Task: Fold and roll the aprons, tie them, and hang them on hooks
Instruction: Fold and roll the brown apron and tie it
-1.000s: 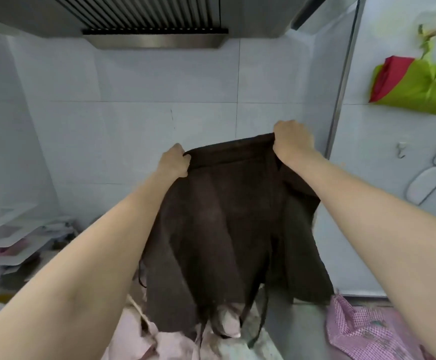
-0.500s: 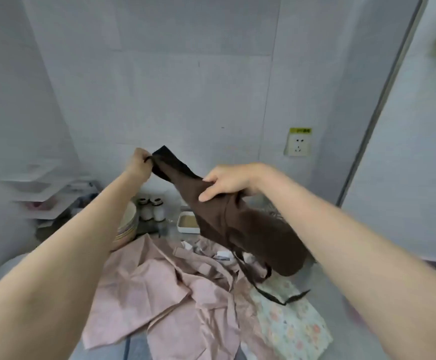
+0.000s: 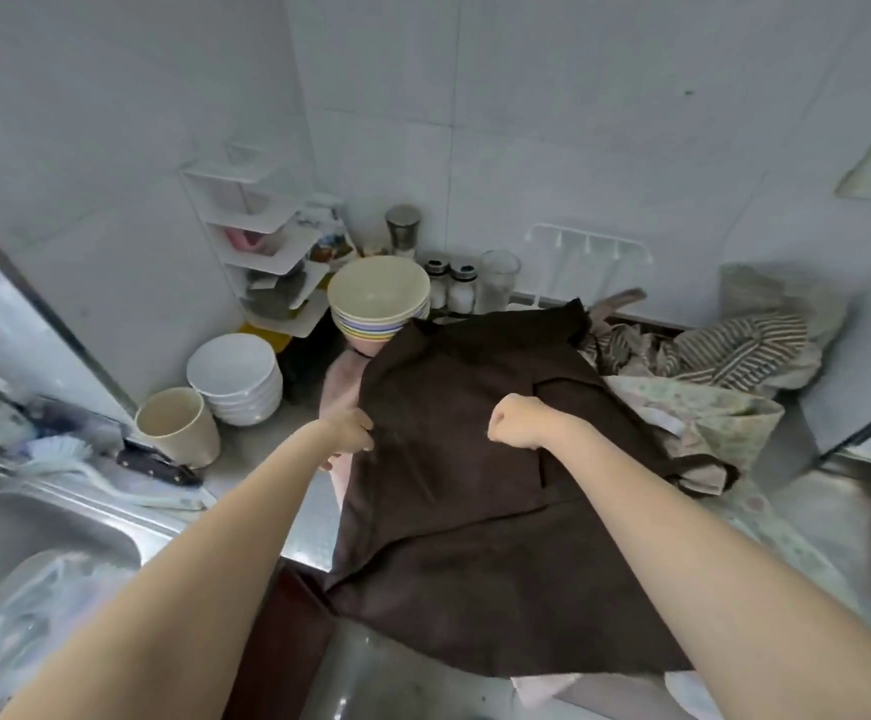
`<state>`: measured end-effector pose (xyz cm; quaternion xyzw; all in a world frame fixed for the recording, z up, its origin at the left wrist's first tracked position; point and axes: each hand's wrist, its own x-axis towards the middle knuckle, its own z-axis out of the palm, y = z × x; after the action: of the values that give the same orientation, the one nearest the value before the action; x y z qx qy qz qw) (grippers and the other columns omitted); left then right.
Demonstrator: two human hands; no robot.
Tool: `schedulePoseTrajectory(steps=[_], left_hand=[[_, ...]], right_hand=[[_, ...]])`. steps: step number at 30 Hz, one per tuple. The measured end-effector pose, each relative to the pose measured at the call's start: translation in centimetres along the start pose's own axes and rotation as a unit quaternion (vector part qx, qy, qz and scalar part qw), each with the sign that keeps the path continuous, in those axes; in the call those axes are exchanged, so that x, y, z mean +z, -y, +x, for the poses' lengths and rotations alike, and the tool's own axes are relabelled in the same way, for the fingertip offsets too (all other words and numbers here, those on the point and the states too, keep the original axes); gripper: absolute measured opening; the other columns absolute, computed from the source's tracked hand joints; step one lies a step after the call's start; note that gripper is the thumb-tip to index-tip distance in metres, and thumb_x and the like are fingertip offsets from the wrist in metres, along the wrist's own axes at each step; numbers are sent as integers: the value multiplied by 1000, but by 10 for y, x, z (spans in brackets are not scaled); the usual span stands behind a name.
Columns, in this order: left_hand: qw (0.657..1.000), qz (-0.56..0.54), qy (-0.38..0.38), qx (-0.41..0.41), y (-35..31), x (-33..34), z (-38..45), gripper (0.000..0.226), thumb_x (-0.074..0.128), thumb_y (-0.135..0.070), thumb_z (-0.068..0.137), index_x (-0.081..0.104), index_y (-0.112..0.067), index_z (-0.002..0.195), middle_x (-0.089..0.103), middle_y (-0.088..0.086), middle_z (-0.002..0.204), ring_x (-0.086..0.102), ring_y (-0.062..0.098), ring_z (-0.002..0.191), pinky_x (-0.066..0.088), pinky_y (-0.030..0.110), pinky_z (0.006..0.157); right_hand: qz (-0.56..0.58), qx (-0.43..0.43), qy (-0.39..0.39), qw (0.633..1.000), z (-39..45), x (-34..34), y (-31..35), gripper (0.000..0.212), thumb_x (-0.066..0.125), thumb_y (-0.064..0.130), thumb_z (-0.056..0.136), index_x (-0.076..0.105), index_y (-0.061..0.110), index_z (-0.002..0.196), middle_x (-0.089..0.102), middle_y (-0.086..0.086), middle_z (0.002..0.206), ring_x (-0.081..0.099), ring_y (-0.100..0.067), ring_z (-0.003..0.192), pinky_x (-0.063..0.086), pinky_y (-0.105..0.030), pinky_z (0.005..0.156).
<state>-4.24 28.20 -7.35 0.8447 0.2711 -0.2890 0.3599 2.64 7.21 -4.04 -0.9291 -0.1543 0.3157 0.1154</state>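
Note:
A dark brown apron [image 3: 454, 491] lies spread over the steel counter, its near edge hanging past the counter's front. My left hand [image 3: 349, 431] pinches its left edge. My right hand [image 3: 519, 419] is a closed fist on the middle of the cloth; whether it grips a fold I cannot tell. A pink apron [image 3: 342, 387] shows from under the brown one at the left and at the bottom right. A floral apron [image 3: 703, 413] and a striped apron [image 3: 734, 350] lie bunched to the right.
Stacked coloured bowls [image 3: 379, 298], white bowls [image 3: 236, 379] and a beige cup [image 3: 179, 426] stand left of the cloth. Jars [image 3: 451, 285] and a white rack [image 3: 586, 252] line the back wall. A steel sink [image 3: 33, 543] lies at the left, with a brush [image 3: 62, 452] beside it.
The brown apron came down from mid-air and now lies spread flat on the counter. Both hands dropped with it and the view tilted down.

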Motion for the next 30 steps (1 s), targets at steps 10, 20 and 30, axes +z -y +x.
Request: schedulePoseTrajectory(steps=[10, 20, 30], left_hand=[[993, 110, -44, -25, 15, 30, 37, 52, 54, -28, 93, 38, -4, 136, 51, 12, 130, 53, 26, 116, 44, 30, 92], [998, -6, -32, -61, 22, 20, 52, 32, 64, -13, 86, 57, 1, 113, 66, 15, 108, 66, 27, 97, 50, 26, 72], [989, -88, -68, -100, 54, -14, 46, 34, 58, -27, 90, 58, 4, 105, 66, 14, 106, 65, 28, 87, 51, 29, 66]], right_hand=[[93, 93, -101, 986, 62, 23, -18, 43, 55, 14, 90, 49, 22, 132, 34, -14, 139, 43, -33, 122, 41, -34, 96], [181, -144, -89, 969, 79, -7, 22, 29, 57, -9, 78, 71, 11, 94, 69, -8, 96, 63, -17, 95, 42, -19, 83], [-269, -199, -84, 939, 99, 14, 89, 43, 46, -2, 90, 44, 8, 132, 33, -12, 139, 43, -34, 120, 43, -39, 88]])
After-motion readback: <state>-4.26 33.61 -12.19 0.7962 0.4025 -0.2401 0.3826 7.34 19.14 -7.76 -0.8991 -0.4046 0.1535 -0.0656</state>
